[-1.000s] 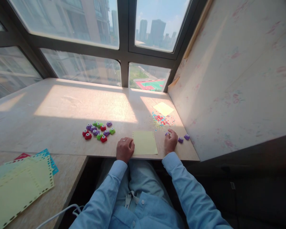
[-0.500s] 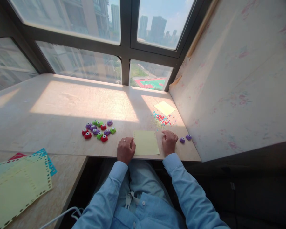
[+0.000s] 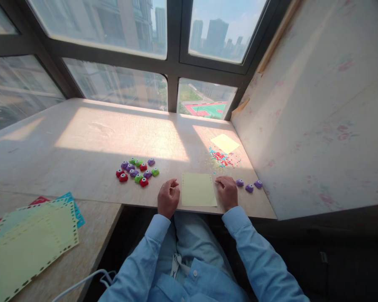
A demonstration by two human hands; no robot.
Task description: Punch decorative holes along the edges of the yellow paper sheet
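A pale yellow sheet of paper (image 3: 199,191) with small punched holes along its side edges lies flat at the table's front. My left hand (image 3: 169,198) rests just left of it, fingers loosely curled, nothing visible in them. On the right, my right hand (image 3: 227,193) is beside the sheet's edge, closed in a loose fist with no object showing. Three purple craft punches (image 3: 249,188), each with a white and dark round top, stand to its right. Beyond the sheet lie scattered red, blue and yellowish paper bits (image 3: 219,158).
Several red, green and purple punches (image 3: 133,173) are grouped to the left. A yellow square sheet (image 3: 225,143) lies near the wall (image 3: 318,109). Hole-edged coloured sheets (image 3: 28,247) overlap on the lower left surface. A white cable (image 3: 82,284) hangs nearby.
My view has shifted, moving the scene rightward. My right hand has shifted left towards the sheet, and a third purple punch now shows beside it. My left hand has drawn slightly off the sheet.
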